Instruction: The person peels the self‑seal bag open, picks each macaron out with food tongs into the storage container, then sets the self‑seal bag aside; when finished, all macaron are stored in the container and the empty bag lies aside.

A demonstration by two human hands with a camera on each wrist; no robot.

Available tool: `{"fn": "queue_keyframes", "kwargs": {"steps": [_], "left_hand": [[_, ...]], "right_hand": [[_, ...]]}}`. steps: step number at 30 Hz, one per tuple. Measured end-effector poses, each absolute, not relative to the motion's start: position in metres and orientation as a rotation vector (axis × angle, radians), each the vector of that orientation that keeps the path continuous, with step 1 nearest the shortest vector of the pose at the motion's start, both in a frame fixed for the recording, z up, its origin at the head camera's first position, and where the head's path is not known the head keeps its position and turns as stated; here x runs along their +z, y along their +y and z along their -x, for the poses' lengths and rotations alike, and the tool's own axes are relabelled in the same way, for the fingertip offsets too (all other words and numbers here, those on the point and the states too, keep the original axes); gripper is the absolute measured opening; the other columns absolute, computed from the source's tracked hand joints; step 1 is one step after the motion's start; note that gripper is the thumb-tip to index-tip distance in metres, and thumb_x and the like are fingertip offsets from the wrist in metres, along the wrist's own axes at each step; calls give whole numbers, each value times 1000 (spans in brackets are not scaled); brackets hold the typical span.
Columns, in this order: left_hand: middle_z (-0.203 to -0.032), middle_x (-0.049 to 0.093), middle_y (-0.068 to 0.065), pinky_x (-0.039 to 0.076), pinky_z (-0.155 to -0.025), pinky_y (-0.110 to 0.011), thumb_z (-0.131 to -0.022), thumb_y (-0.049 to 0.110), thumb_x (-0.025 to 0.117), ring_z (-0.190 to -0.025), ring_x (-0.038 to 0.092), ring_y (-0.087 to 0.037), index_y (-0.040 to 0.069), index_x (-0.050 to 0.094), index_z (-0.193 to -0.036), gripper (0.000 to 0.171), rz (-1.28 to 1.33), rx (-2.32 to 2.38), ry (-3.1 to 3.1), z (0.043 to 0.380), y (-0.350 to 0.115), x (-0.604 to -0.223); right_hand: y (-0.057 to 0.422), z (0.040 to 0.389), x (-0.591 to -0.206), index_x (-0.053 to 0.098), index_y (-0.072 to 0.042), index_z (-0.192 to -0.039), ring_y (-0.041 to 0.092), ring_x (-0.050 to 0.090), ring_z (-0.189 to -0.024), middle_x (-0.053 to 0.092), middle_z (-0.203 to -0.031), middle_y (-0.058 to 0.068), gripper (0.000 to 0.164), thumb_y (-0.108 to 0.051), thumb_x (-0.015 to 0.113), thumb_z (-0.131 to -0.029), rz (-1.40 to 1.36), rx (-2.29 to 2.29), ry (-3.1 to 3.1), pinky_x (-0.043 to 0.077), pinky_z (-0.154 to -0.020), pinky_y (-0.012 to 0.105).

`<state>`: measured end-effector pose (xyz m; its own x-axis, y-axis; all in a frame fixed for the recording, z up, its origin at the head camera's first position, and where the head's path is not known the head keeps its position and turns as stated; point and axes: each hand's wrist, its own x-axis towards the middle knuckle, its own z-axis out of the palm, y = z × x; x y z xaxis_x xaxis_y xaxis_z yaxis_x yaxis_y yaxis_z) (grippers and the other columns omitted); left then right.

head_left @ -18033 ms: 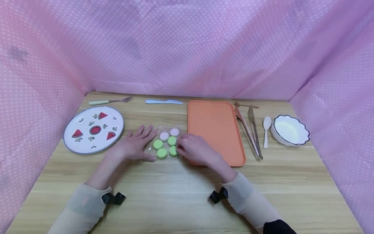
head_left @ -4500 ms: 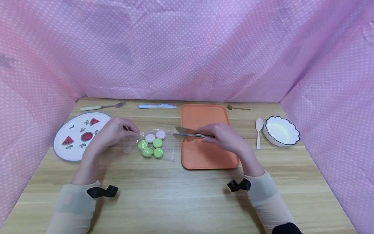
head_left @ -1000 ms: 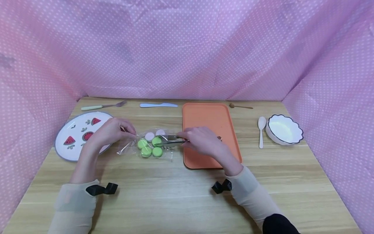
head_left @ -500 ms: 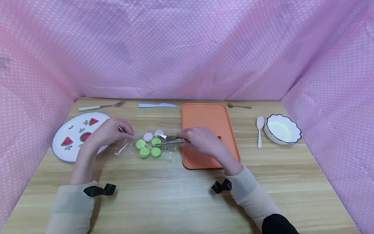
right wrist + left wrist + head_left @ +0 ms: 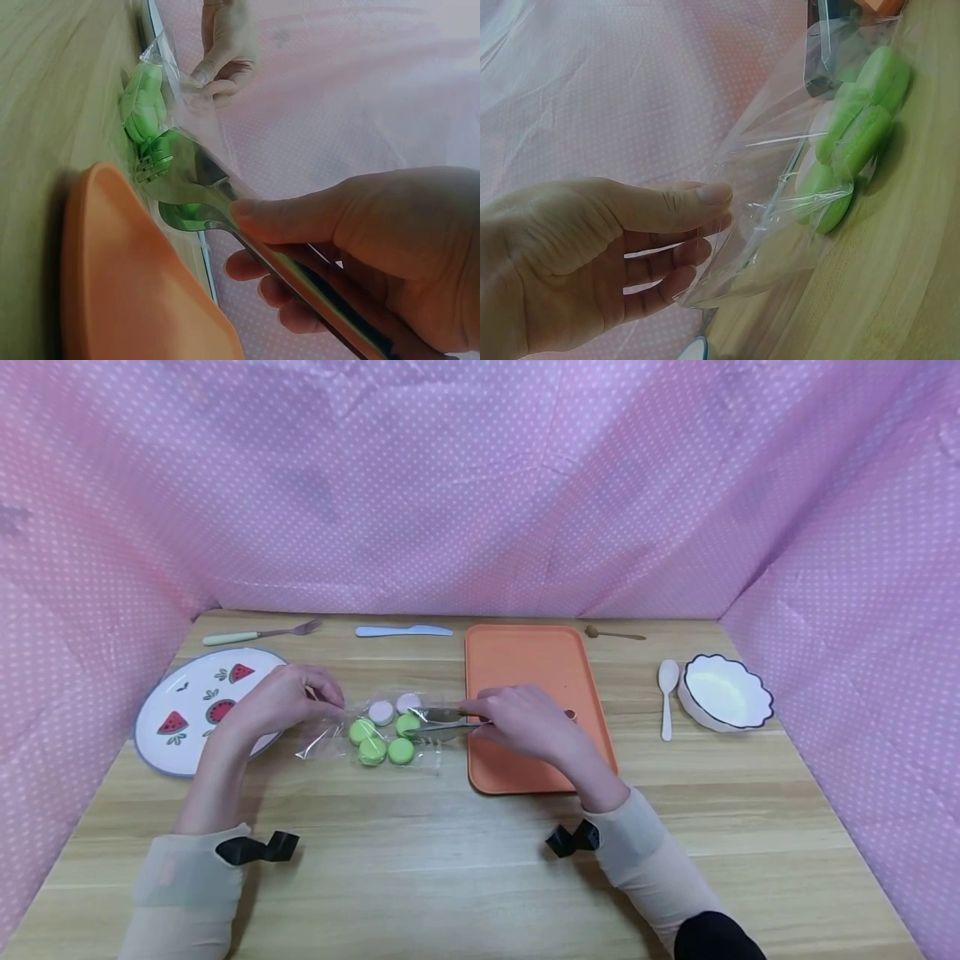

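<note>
My left hand pinches the left end of a clear plastic bag between thumb and fingertips, stretching that end up off the table. Grouped on the bag's flat part are several green macarons and two pale pink macarons. My right hand grips metal serving tongs above the tray's left side. The tongs' ends reach left over the bag and sit around the upper right green macaron. One tong end is slotted like a fork in the right wrist view.
An orange tray lies under my right hand. Behind are a fork, a blue knife and a small brown stick. A watermelon plate is at left; a white spoon and scalloped bowl are at right.
Since the first frame, my right hand has picked up the tongs from beside the tray, and my left hand has lifted the bag's end. Just now tongs and one green macaron shifted slightly right.
</note>
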<state>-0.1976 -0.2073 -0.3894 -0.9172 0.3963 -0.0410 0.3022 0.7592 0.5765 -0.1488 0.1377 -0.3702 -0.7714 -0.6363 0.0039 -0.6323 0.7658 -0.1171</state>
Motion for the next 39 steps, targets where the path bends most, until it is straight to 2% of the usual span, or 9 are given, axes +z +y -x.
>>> {"fn": "queue_keyframes", "kwargs": {"steps": [9, 17, 22, 28, 39], "left_hand": [[-83, 69, 9, 39, -70, -22, -75, 28, 79, -78, 55, -9, 29, 71, -73, 9, -590, 855, 2780, 199, -208, -389], [-82, 69, 10, 39, -69, -22, -75, 27, 80, -76, 55, -8, 28, 70, -72, 10, -575, 861, 2783, 198, -208, -389], [-84, 70, 8, 40, -69, -21, -75, 27, 80, -76, 56, -8, 27, 71, -73, 9, -596, 866, 2773, 200, -209, -390], [-82, 69, 11, 41, -69, -22, -74, 27, 80, -76, 56, -8, 28, 70, -72, 10, -565, 855, 2786, 199, -209, -390], [-83, 69, 11, 41, -70, -22, -74, 28, 80, -79, 57, -10, 28, 70, -72, 9, -558, 851, 2776, 198, -209, -389]], "right_hand": [[135, 149, -372, 64, -28, -110, 6, 49, -61, 53, -76, -14, 23, -28, 67, -87, 1046, -158, 2925, 38, -54, 25], [134, 150, -374, 63, -27, -101, 9, 46, -59, 49, -72, -13, 14, -24, 63, -87, 1065, -154, 2937, 36, -52, 25], [136, 150, -374, 62, -25, -95, 8, 41, -57, 49, -69, -12, 8, -27, 64, -88, 1076, -164, 2933, 34, -49, 25], [136, 149, -373, 62, -26, -95, 8, 38, -56, 48, -68, -11, 7, -28, 64, -88, 1059, -172, 2938, 32, -48, 24], [133, 149, -373, 63, -25, -96, 9, 43, -57, 49, -69, -11, 8, -28, 63, -88, 1052, -144, 2932, 35, -49, 25]]}}
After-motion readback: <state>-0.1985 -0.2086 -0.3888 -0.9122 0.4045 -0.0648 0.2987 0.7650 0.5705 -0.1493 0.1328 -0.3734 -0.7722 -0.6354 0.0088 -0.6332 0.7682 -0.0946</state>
